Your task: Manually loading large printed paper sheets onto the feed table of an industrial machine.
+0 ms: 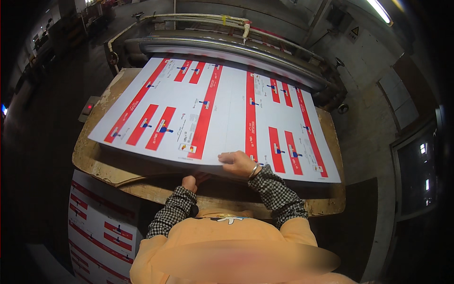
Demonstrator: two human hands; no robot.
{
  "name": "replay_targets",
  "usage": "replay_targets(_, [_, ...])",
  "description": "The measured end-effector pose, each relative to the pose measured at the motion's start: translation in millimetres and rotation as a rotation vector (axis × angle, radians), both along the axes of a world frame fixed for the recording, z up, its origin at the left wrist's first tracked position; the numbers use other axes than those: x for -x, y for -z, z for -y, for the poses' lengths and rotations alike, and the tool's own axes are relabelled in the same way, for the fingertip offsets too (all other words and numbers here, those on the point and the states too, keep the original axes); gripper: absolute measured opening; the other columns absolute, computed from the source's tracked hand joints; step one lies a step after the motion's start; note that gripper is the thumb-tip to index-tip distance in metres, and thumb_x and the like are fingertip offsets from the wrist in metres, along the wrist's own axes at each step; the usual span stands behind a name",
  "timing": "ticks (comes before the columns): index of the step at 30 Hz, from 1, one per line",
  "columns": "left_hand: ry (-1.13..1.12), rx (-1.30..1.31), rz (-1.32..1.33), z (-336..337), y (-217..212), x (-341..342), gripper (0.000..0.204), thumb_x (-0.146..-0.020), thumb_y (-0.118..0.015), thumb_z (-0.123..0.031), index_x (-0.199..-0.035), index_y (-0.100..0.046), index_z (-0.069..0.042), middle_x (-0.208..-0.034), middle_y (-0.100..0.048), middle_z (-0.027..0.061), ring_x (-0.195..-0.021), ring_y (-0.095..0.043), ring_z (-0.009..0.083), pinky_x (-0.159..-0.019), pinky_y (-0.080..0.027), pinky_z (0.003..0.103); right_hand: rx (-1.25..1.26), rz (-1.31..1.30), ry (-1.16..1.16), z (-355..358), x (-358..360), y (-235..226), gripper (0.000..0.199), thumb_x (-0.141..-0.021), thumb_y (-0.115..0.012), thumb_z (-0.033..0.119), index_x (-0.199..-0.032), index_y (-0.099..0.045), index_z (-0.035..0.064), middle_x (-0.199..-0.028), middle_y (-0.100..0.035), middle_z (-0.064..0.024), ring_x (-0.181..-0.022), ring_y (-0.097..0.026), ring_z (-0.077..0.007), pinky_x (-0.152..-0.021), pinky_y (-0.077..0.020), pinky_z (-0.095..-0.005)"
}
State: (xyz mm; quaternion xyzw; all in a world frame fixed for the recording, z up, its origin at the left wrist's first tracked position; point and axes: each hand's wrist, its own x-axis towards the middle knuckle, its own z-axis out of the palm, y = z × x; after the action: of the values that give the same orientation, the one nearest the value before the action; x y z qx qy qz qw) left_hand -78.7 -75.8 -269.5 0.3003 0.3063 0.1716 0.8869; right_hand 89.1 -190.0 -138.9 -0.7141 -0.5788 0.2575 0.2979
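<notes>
A large white printed sheet (229, 118) with red bands and small blue pictures slopes from the machine's roller toward me. Its near edge is lifted off the wooden board. My right hand (239, 164), with a bracelet at the wrist, is closed on the middle of that edge, fingers on top; its underside is hidden. Just left of it and lower, my left hand (190, 182) reaches under the same edge. The sheet and shadow hide most of its fingers, so I cannot tell whether it grips anything.
The worn wooden board (90, 154) lies under the sheet. A long metal roller (227, 56) spans the far side, within a machine frame with pipes. More printed sheets (101, 232) are at the lower left. A small box with a red light (89, 108) sits beside the board.
</notes>
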Motion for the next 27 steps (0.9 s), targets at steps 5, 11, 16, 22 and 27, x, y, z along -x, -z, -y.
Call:
replay_targets(5, [-0.021,-0.009,-0.019,2,-3,0,0.031,-0.089,-0.031,-0.012,-0.112,-0.045,0.003,-0.106,-0.054,0.0177,-0.096,-0.056,0.0289,-0.085,-0.046,0.049,0.151,-0.081,0.01,6,3,28,0.034,-0.068,-0.059,0.013,-0.097,-0.06,-0.004,-0.112,-0.055,-0.0184,-0.102,-0.055,-0.026,-0.088,-0.0426,-0.0292])
replay_targets(11, [0.033,0.007,0.011,-3,-10,0,0.033,-0.086,-0.05,-0.02,-0.105,-0.047,0.007,-0.102,-0.057,0.0179,-0.091,-0.059,0.0283,-0.075,-0.051,0.039,0.058,0.039,0.271,-30,-40,70,0.038,-0.067,-0.061,0.013,-0.102,-0.058,-0.0018,-0.115,-0.053,-0.0178,-0.107,-0.051,-0.0241,-0.092,-0.0394,-0.0295])
replay_targets(16, [-0.028,0.021,0.02,-5,-13,2,0.03,-0.084,-0.052,-0.015,-0.104,-0.047,0.006,-0.098,-0.058,0.0151,-0.087,-0.06,0.0259,-0.073,-0.051,0.038,0.18,0.286,0.079,-34,-20,68,0.07,-0.064,-0.07,0.037,-0.12,-0.046,0.0047,-0.129,-0.037,-0.0241,-0.123,-0.026,-0.0407,-0.102,-0.0242,-0.0421])
replay_targets(22, [0.053,-0.041,0.093,-4,-9,6,0.028,-0.079,-0.054,-0.007,-0.104,-0.05,0.006,-0.099,-0.059,0.0156,-0.09,-0.06,0.0253,-0.075,-0.052,0.038,0.25,0.41,-0.08,-8,2,46,0.081,-0.057,-0.074,0.029,-0.126,-0.038,0.0046,-0.132,-0.029,-0.026,-0.123,-0.026,-0.0419,-0.101,-0.0258,-0.0415])
replay_targets(27, [0.091,-0.029,0.141,-3,-15,5,0.027,-0.082,-0.05,-0.008,-0.107,-0.051,0.003,-0.101,-0.058,0.0144,-0.096,-0.056,0.0265,-0.084,-0.046,0.046,0.297,-0.085,-0.031,-11,-23,22,0.04,-0.068,-0.059,0.015,-0.104,-0.057,-0.003,-0.116,-0.051,-0.0229,-0.109,-0.049,-0.0307,-0.094,-0.0384,-0.0335])
